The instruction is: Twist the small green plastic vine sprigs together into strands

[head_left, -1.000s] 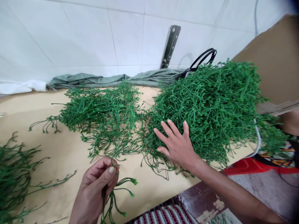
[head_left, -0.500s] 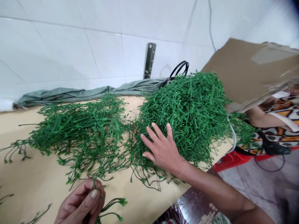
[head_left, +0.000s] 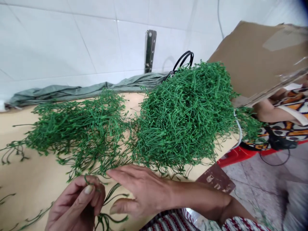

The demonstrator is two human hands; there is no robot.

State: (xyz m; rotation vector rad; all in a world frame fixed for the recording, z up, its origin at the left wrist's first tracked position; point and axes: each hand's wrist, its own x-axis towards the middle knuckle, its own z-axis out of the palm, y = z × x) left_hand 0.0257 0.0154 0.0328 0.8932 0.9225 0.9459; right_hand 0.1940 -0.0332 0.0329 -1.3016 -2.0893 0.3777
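Note:
Near the front of the table my left hand (head_left: 78, 200) is closed, thumb against the fingers, around green plastic stems (head_left: 112, 195); their free ends stick out to its right and below. My right hand (head_left: 141, 187) is just to the right of it, fingers straight, thumb apart, with no stem visibly gripped. Its fingertips point left, over the protruding stems; whether they touch is unclear. Behind it rises a big heap of thin green plastic stems (head_left: 185, 112) with small budlike tips. A flatter, looser spread of the same stems (head_left: 79, 125) lies to the left.
Along the tiled wall runs a bunched grey-green cloth (head_left: 84, 91). A metal bracket (head_left: 150, 51) is fixed above it. A cardboard sheet (head_left: 262, 61) leans at the right, beside a person in patterned clothing (head_left: 288, 109). A few loose stems (head_left: 36, 216) lie at front left.
My right hand has come off the big heap and moved left and toward me, beside my left hand. My left hand keeps its pinch on the stems. The view has shifted slightly.

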